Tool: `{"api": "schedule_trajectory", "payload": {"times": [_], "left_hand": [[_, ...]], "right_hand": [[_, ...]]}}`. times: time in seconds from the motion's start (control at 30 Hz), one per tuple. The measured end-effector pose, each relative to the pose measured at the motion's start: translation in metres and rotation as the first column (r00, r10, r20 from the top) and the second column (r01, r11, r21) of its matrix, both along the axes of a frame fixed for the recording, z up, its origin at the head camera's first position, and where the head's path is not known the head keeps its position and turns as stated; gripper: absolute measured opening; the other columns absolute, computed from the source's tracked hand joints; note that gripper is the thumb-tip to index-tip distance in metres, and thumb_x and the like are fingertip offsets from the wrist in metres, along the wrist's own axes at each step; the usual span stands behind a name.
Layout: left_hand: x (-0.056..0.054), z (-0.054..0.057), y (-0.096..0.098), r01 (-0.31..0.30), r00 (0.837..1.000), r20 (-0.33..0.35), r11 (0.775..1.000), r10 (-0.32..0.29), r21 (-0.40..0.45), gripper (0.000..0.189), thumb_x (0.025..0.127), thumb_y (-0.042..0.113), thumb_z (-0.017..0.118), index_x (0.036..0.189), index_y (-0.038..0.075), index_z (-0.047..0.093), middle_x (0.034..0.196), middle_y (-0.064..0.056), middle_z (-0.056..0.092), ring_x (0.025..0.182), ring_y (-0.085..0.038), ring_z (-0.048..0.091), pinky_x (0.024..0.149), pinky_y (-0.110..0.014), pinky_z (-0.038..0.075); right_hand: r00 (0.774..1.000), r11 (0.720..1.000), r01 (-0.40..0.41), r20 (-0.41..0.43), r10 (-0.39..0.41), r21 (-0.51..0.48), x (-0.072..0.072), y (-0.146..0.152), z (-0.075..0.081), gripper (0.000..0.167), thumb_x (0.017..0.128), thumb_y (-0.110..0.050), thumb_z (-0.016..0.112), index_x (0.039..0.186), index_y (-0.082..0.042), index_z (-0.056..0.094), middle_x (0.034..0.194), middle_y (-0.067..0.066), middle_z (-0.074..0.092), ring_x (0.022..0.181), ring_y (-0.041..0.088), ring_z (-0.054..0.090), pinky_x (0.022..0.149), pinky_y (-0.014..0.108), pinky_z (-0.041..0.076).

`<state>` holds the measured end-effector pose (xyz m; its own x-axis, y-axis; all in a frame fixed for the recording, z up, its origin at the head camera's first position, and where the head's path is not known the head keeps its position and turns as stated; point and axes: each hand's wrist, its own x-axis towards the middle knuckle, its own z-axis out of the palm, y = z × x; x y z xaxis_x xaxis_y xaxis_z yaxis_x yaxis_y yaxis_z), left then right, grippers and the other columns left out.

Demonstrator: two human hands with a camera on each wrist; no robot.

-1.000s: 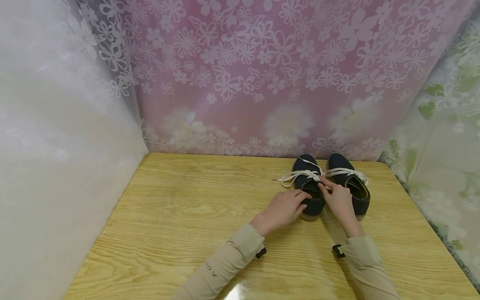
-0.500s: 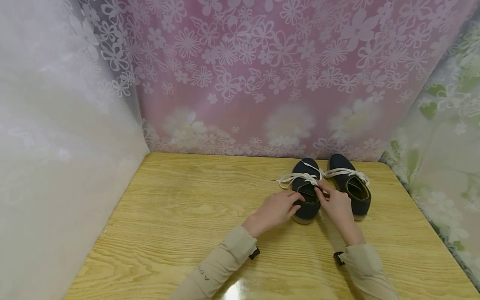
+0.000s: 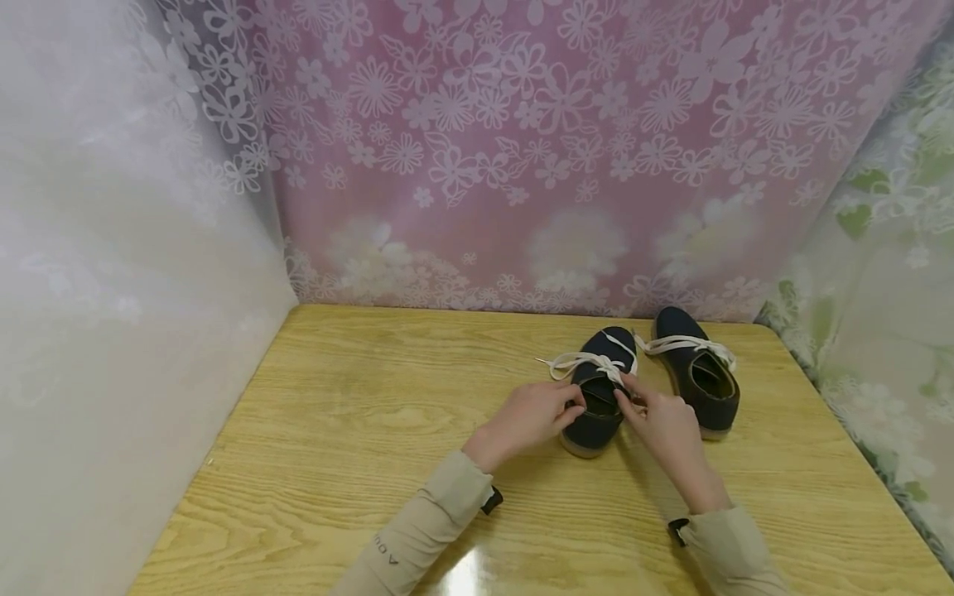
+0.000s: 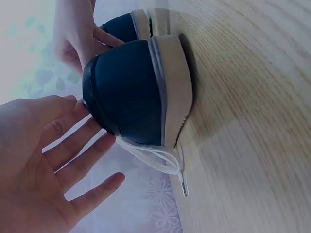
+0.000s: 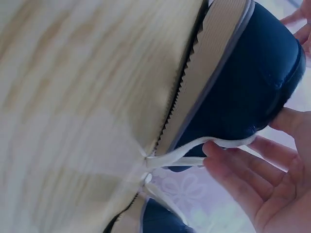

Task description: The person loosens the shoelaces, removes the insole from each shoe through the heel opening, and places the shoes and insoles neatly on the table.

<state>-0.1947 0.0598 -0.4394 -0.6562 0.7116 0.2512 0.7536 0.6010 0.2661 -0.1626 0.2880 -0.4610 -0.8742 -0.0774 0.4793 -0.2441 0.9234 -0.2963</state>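
A dark navy shoe (image 3: 589, 434) with white laces (image 3: 589, 362) lies on the table, toe to the back and tilted slightly right. My left hand (image 3: 522, 420) pinches the left rim of its opening between thumb and forefinger; in the left wrist view the other fingers of this left hand (image 4: 39, 160) are spread beside the shoe (image 4: 129, 87). On the opposite rim, my right hand (image 3: 667, 430) grips with the thumb at the opening and fingers outside. The right wrist view shows those fingers against a lace (image 5: 189, 148) along the shoe's side.
The matching navy shoe (image 3: 719, 411) stands to the right, its laces reaching toward the first one. Both are on a wood-grain table (image 3: 373, 397). A pink flowered cloth (image 3: 462, 165) rises behind, with pale cloths on the left (image 3: 134, 290) and right (image 3: 887, 331).
Both hands have drawn the left shoe to the left and toward me, turning its heel leftward. The gap to the other shoe has widened; that shoe has hardly moved.
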Motion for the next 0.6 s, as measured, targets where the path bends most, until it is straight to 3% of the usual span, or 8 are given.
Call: {"api": "schedule_trajectory", "payload": {"times": [0.13, 0.2, 0.27, 0.37, 0.43, 0.53, 0.6], "left_hand": [[0.002, 0.003, 0.001, -0.039, 0.999, -0.007, 0.999, 0.039, -0.001, 0.018, 0.105, 0.036, 0.058, 0.11, 0.024, 0.07, 0.1, 0.01, 0.069, 0.077, -0.002, 0.06, 0.066, -0.018, 0.048], [0.004, 0.003, 0.006, -0.085, 0.996, -0.014, 0.996, 0.085, 0.01, 0.024, 0.105, 0.039, 0.057, 0.117, 0.022, 0.068, 0.109, 0.006, 0.067, 0.084, -0.006, 0.064, 0.069, -0.02, 0.052], [0.007, 0.002, 0.012, -0.15, 0.988, -0.024, 0.988, 0.151, 0.017, 0.038, 0.104, 0.046, 0.055, 0.128, 0.019, 0.064, 0.122, 0.001, 0.064, 0.094, -0.011, 0.067, 0.072, -0.023, 0.056], [0.013, -0.001, 0.023, -0.251, 0.968, -0.017, 0.968, 0.251, 0.01, 0.065, 0.101, 0.058, 0.05, 0.146, 0.01, 0.051, 0.138, -0.009, 0.057, 0.105, -0.02, 0.068, 0.073, -0.029, 0.059], [0.017, -0.005, 0.03, -0.296, 0.955, -0.006, 0.955, 0.296, -0.019, 0.08, 0.099, 0.066, 0.046, 0.151, 0.005, 0.044, 0.143, -0.013, 0.054, 0.105, -0.022, 0.069, 0.07, -0.028, 0.059], [0.02, -0.01, 0.039, -0.332, 0.942, 0.032, 0.941, 0.334, -0.063, 0.095, 0.095, 0.073, 0.044, 0.155, 0.0, 0.037, 0.146, -0.018, 0.052, 0.08, -0.019, 0.071, 0.054, -0.024, 0.054], [0.021, -0.014, 0.044, -0.349, 0.934, 0.048, 0.934, 0.353, -0.081, 0.098, 0.093, 0.075, 0.046, 0.155, -0.001, 0.035, 0.147, -0.018, 0.052, 0.058, -0.015, 0.064, 0.044, -0.022, 0.047]], "right_hand": [[1.0, 1.0, 0.015, -0.011, -0.015, 0.001, -0.003, 0.003, 0.006, 0.034, 0.096, -0.023, 0.072, 0.126, -0.007, 0.072, 0.09, 0.021, 0.075, 0.051, 0.032, 0.062, 0.041, 0.042, 0.043], [1.0, 1.0, 0.02, -0.02, -0.02, -0.018, -0.008, 0.008, 0.007, 0.033, 0.098, -0.021, 0.069, 0.127, -0.007, 0.071, 0.101, 0.023, 0.074, 0.062, 0.038, 0.065, 0.051, 0.051, 0.05], [1.0, 0.999, 0.012, -0.008, -0.012, -0.039, -0.015, 0.014, 0.007, 0.033, 0.101, -0.019, 0.065, 0.131, -0.005, 0.068, 0.115, 0.025, 0.071, 0.085, 0.044, 0.069, 0.068, 0.059, 0.054], [0.997, 0.998, -0.016, 0.081, 0.02, -0.057, -0.026, 0.02, 0.005, 0.038, 0.106, -0.019, 0.056, 0.139, -0.002, 0.06, 0.134, 0.027, 0.061, 0.104, 0.051, 0.064, 0.084, 0.066, 0.049], [0.989, 0.998, -0.032, 0.144, 0.038, -0.048, -0.033, 0.023, 0.003, 0.04, 0.108, -0.02, 0.052, 0.142, 0.0, 0.057, 0.137, 0.029, 0.058, 0.105, 0.052, 0.063, 0.086, 0.065, 0.048], [0.98, 0.998, -0.053, 0.193, 0.056, -0.017, -0.041, 0.025, 0.001, 0.039, 0.108, -0.02, 0.051, 0.139, 0.002, 0.059, 0.138, 0.028, 0.057, 0.096, 0.051, 0.066, 0.081, 0.063, 0.051], [0.98, 0.998, -0.058, 0.192, 0.056, 0.007, -0.046, 0.024, -0.001, 0.037, 0.107, -0.019, 0.053, 0.135, 0.003, 0.063, 0.136, 0.027, 0.059, 0.078, 0.047, 0.067, 0.071, 0.058, 0.052]]}}
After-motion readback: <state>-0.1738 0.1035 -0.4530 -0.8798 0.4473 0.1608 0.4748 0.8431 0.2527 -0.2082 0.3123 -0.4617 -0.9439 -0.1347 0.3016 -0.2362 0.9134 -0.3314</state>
